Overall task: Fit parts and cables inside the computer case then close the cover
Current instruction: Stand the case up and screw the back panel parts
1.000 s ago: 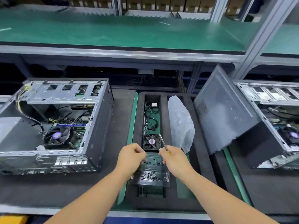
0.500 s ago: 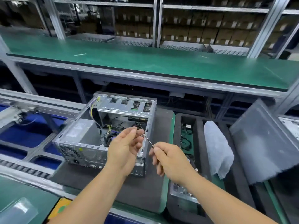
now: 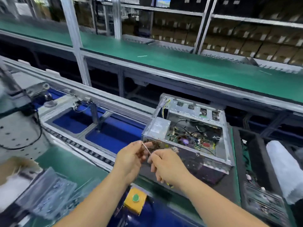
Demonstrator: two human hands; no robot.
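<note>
An open metal computer case (image 3: 188,133) lies on a dark mat, right of centre, with its board, cables and a fan showing inside. In front of its near left corner my right hand (image 3: 167,164) grips a thin screwdriver (image 3: 146,148) whose shaft points up and left. My left hand (image 3: 131,158) is curled at the shaft's tip, fingers pinching there; what it pinches is too small to tell. No cover is on the case.
A black foam tray (image 3: 255,145) with parts and a white foam bag (image 3: 285,169) sits at the right. A yellow box with a green button (image 3: 135,202) is at the bench edge. Blue conveyor bays (image 3: 98,128) lie left; clear plastic (image 3: 47,194) at bottom left.
The view has swung left, so the case now sits right of centre. Both hands rose from the parts tray and stay together on the screwdriver.
</note>
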